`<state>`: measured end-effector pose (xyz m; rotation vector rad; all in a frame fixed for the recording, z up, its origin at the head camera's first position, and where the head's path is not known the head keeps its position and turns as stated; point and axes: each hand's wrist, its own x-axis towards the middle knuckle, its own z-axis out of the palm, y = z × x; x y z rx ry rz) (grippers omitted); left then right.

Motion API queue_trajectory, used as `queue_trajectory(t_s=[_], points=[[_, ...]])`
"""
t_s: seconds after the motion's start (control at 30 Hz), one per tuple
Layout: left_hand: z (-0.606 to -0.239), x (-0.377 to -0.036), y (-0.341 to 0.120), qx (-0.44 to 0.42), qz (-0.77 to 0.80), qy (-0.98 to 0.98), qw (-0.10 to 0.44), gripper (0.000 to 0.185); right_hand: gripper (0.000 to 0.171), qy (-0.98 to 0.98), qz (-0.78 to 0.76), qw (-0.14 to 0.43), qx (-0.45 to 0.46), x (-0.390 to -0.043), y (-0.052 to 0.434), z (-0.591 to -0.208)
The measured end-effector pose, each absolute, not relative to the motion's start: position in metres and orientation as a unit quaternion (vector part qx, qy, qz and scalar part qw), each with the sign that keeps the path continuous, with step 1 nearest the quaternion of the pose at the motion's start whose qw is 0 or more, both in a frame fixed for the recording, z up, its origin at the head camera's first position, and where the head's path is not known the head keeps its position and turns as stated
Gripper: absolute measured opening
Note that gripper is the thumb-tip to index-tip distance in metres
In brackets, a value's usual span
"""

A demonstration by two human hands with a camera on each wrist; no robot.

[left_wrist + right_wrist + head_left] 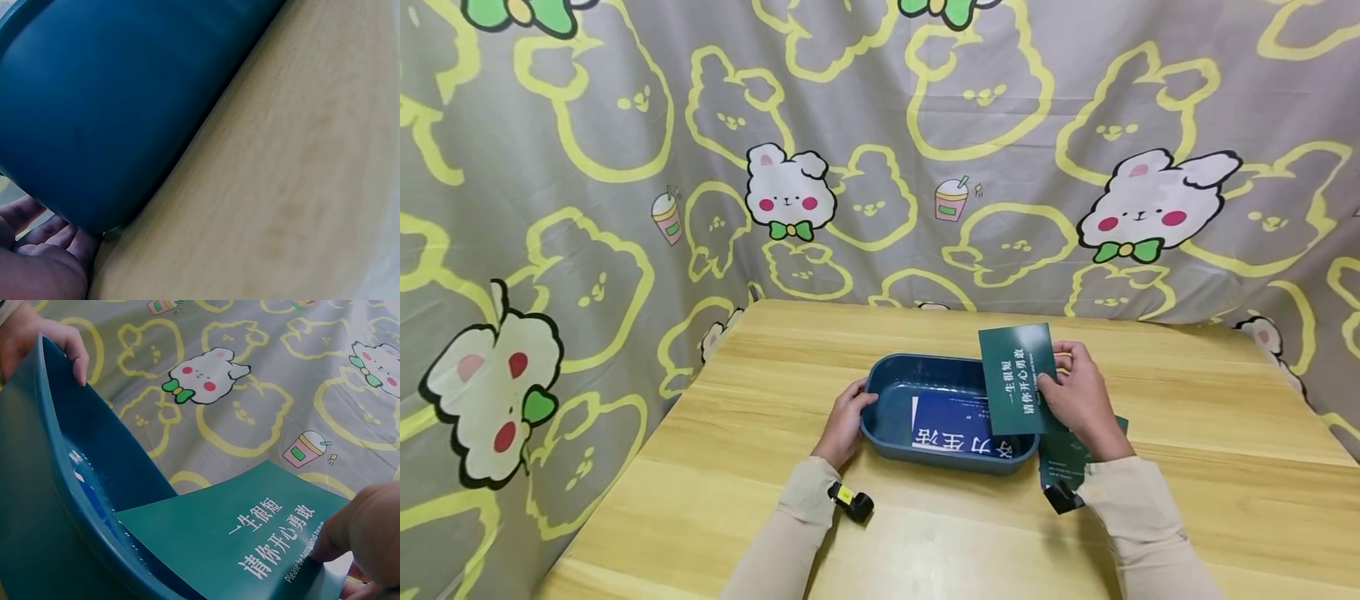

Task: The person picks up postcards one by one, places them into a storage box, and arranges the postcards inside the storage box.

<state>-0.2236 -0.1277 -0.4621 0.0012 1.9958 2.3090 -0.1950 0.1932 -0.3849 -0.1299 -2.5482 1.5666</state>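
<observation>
A dark blue oval plastic tub (895, 454) stands on the table. My left hand (844, 423) holds its left end, thumb over the rim; in the left wrist view the fingers (50, 240) lie against the outer wall. Inside the tub lies a blue card (951, 417) with white lettering. My right hand (1082, 400) pinches a green card (1015, 383) with white writing by its right edge, thumb on the printed face. That card is tilted up over the tub's right end, and in the right wrist view its left corner reaches over the opening.
More green printed paper (1063, 458) lies on the table right of the tub, partly hidden under my right wrist; how many pieces I cannot tell. Behind the wooden table (760, 367) hangs a grey curtain (865, 108) with yellow outlines and white rabbit faces.
</observation>
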Motion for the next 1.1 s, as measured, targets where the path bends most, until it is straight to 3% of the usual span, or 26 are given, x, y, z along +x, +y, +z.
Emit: queue_trajectory(t_s=[1.1], points=[[-0.465,-0.225,-0.129,0.008,0.757,0.652,0.046,0.045,0.042,-0.889,0.454,0.046,0.036,-0.21,0.177,-0.379]])
